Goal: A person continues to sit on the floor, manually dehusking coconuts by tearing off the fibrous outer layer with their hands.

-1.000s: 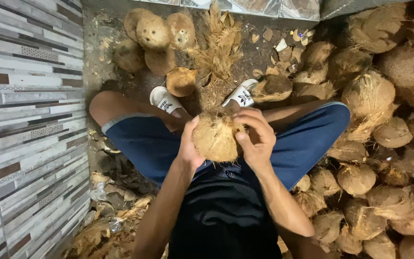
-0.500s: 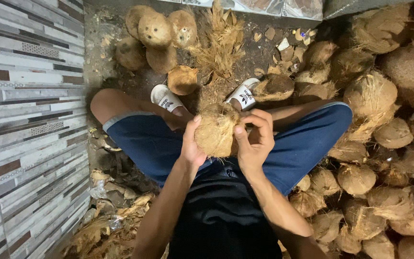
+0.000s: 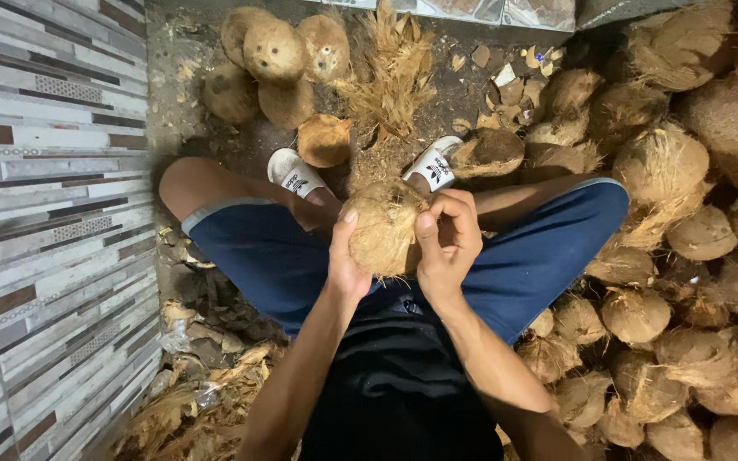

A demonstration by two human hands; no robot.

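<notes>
Both hands, left hand [image 3: 345, 260], right hand [image 3: 448, 243], gripping a husked coconut [image 3: 383, 226], fingers seemingly tugging fibre

A heap of husked coconuts [image 3: 694, 256] fills the ground right of the dark dirt floor [image 3: 471, 94]. On that floor's far left sits a cluster of cleaner round coconuts [image 3: 275, 60], with a tuft of torn husk fibre [image 3: 395, 77] just beside them. Left of the floor rises a striped tiled wall [image 3: 44, 213]; husk scraps [image 3: 198, 393] lie at its foot.
</notes>
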